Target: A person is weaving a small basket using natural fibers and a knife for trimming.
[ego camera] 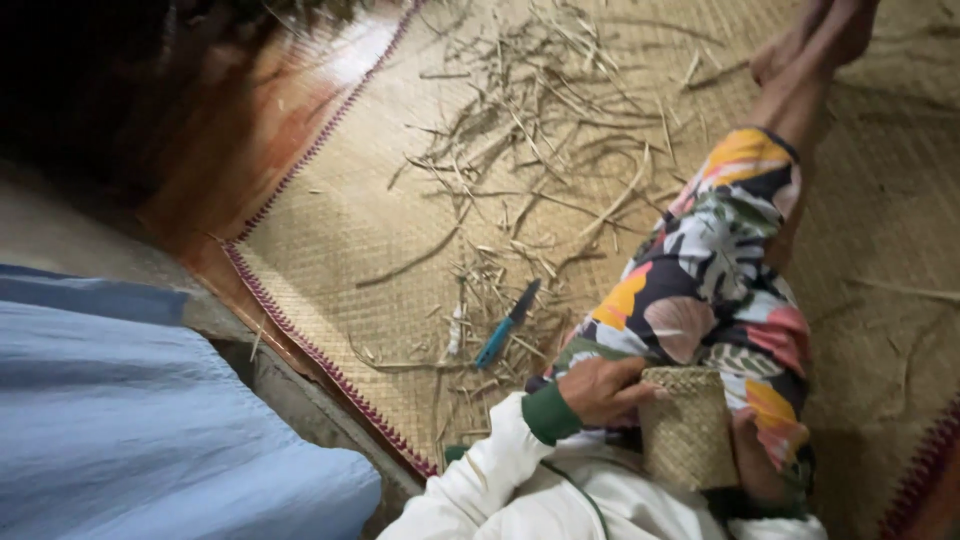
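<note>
Resting on your lap, the small woven basket (pixel 688 425) stands roughly upright, its long axis running from your body toward your knees and its open rim facing away from you. Your left hand (pixel 603 388) grips its upper left edge, fingers curled over the rim; your right hand (pixel 757 452) presses the basket's right side, mostly hidden behind it, so you cannot tell how its fingers close. The basket bears no label. A blue-handled knife (pixel 508 322) lies on the woven mat (pixel 330 240) to your left among scattered dry strips (pixel 540 110), blade pointing away. Light blue cloth (pixel 130 420) fills the lower left, cut off by the frame.
</note>
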